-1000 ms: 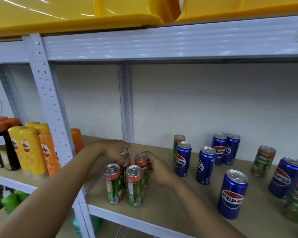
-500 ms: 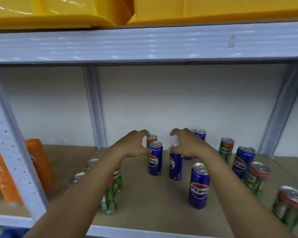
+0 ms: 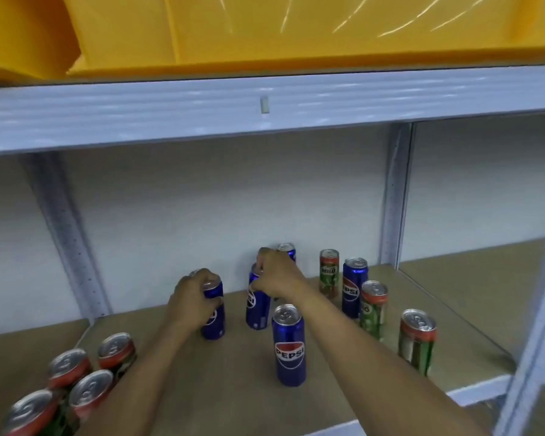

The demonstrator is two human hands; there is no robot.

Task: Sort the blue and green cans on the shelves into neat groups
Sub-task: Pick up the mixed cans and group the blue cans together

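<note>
Your left hand (image 3: 192, 298) grips one blue can (image 3: 214, 313); your right hand (image 3: 276, 276) grips another blue can (image 3: 257, 306) beside it.

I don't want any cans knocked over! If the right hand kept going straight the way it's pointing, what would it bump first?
Probably the blue Pepsi can at the back, just past the right hand, which already holds another Pepsi can. Behind that is the wall; depth is unclear.

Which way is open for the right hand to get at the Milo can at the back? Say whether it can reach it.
Probably yes. The right hand grips a blue Pepsi can just left of the Milo can. No can stands between them, though it must let go first.
</note>
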